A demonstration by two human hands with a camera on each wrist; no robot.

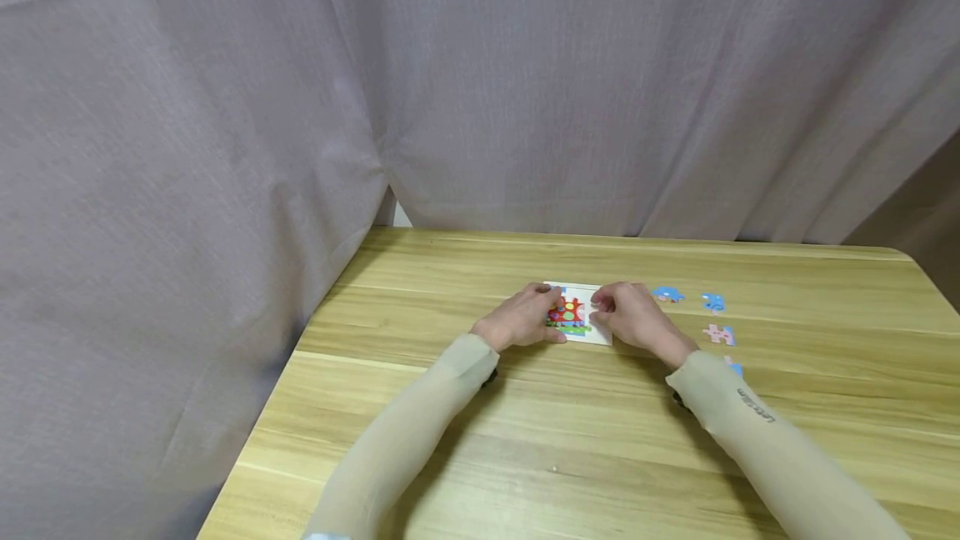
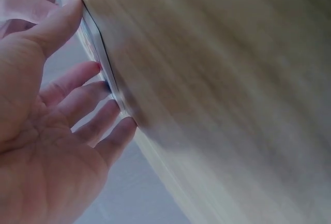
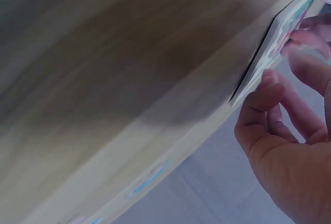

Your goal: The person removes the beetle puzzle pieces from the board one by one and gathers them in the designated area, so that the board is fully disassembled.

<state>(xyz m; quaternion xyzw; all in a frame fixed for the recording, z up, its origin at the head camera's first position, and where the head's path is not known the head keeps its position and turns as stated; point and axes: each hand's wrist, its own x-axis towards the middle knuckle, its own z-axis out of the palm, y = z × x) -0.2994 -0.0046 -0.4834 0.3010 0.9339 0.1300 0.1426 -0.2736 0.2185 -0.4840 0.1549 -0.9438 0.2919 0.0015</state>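
Note:
A white-bordered puzzle board lies on the table between both hands. Assembled pieces on its left part show a red shape with coloured dots above a green strip; its right part is bare white. My left hand rests at the left side of the board, fingers spread, thumb by the near edge. In the left wrist view, its fingertips touch the board's edge. My right hand is bent over the board's right side. In the right wrist view its thumb stands apart from the bent fingers, with no piece visible between them.
Several loose puzzle pieces lie right of the board: a blue piece, another blue one, a pink one, and one partly hidden by the right sleeve. A grey curtain hangs behind the wooden table.

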